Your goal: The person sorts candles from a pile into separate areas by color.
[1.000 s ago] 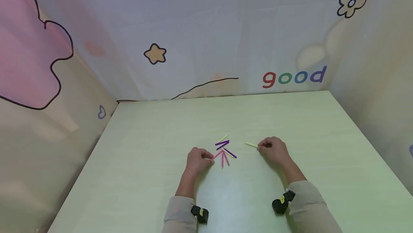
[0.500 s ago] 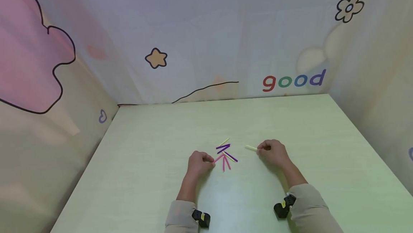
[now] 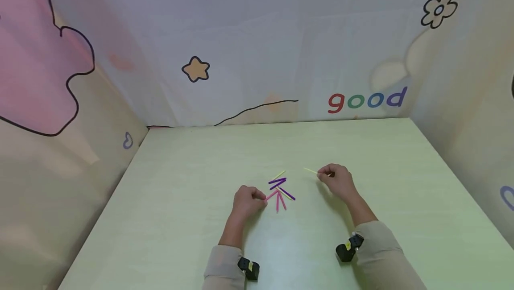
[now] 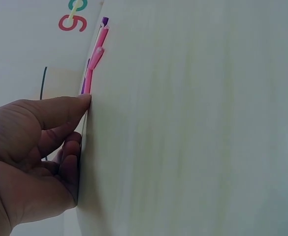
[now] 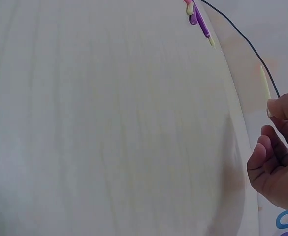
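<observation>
My left hand [image 3: 247, 201] pinches the lower-left end of a pink stick [image 3: 272, 194] that lies on the table. Two more pink sticks [image 3: 277, 203] fan out beside it, meeting near their top ends. Several purple sticks [image 3: 287, 193] and pale yellow sticks [image 3: 281, 174] complete this small cluster. Between thumb and fingertip, my right hand [image 3: 337, 180] holds another pale yellow stick [image 5: 265, 84] by one end, its free end pointing left toward the cluster. In the right wrist view this stick shows against the backdrop, with the hand's shadow on the table.
The pale green table [image 3: 192, 160] runs back to a printed cloth backdrop [image 3: 241, 35] with side walls left and right. A black wrist camera [image 3: 249, 268] sits at the left cuff, and another wrist camera [image 3: 348, 248] at the right cuff.
My right hand has lifted slightly and moved away from me with the yellow stick, which now tilts more. The left hand and the cluster stay in place; the head view shifts slightly.
</observation>
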{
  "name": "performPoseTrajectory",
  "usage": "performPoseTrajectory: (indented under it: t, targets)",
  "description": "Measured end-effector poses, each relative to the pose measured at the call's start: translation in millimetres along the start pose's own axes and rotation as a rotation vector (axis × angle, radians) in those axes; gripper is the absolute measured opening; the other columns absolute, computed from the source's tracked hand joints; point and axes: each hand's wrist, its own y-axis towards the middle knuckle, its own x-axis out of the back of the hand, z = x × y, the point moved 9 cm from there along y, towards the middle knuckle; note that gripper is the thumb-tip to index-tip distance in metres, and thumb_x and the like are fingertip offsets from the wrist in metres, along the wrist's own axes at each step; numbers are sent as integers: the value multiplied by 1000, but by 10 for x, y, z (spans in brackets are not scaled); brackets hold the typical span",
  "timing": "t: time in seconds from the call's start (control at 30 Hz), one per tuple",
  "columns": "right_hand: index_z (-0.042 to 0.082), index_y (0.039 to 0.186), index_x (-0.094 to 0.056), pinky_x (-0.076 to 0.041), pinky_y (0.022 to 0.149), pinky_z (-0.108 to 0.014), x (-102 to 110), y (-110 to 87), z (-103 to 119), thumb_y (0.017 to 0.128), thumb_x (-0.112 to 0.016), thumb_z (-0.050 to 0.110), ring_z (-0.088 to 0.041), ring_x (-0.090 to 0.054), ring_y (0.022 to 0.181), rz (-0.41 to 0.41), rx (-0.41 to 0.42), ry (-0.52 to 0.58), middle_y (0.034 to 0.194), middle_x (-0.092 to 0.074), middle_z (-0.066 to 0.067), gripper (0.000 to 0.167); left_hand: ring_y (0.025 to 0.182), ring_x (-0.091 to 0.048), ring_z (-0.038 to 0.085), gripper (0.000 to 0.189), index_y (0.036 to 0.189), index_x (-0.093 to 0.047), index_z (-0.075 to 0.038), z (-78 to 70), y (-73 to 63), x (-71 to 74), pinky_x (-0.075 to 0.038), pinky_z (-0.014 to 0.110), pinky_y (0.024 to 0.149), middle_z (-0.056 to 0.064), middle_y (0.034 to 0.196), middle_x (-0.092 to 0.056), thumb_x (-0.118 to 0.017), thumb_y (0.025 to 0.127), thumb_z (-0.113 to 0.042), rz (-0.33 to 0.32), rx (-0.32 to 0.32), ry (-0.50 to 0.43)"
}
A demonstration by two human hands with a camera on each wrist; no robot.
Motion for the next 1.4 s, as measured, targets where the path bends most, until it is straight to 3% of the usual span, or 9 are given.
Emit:
performPoseTrajectory:
  t: [0.27, 0.67, 1.03, 1.27, 1.4]
  targets:
    - [-3, 93, -63, -39, 58, -30, -4, 108, -92, 89, -59, 8, -20, -49, 71, -61, -30, 46, 80, -60, -9, 13, 81, -49, 20, 9, 78, -71, -6, 19, 17, -27, -42, 35, 72, 5, 85, -53, -77, 71, -6, 11, 7, 19]
    - [-4, 96, -62, -38, 70, -34, -69, 433, -47, 91, -57, 11, -26, -50, 81, -156, -61, 60, 87, -59, -13, 16, 82, -48, 21, 9, 79, -71, -7, 34, 76, 39, -42, 36, 73, 5, 87, -53, -77, 72, -7, -5, 33, 14]
    - [-1, 93, -66, -38, 71, -36, -183, 654, -107, 88, -59, 10, -27, -51, 81, -185, -85, 19, 84, -59, -12, 14, 80, -48, 21, 9, 79, -70, -4, -35, 75, 2, -42, 35, 70, 6, 86, -51, -76, 72, -6, 1, 17, 1]
    - [12, 95, -67, -35, 64, -35, -331, 641, -109, 90, -58, 24, -22, -52, 78, -135, -179, -53, 85, -59, -4, 16, 74, -50, 18, 8, 77, -71, -6, 29, 77, -17, -43, 32, 68, 1, 75, -58, -77, 71, -5, -2, 36, 17]
    - [13, 96, -68, -35, 61, -35, -342, 643, -101, 89, -59, 24, -21, -54, 75, -159, -192, -68, 85, -61, -3, 16, 74, -50, 18, 8, 76, -72, -6, 36, 82, -12, -43, 33, 68, 0, 74, -57, -78, 71, -6, -2, 30, 17]
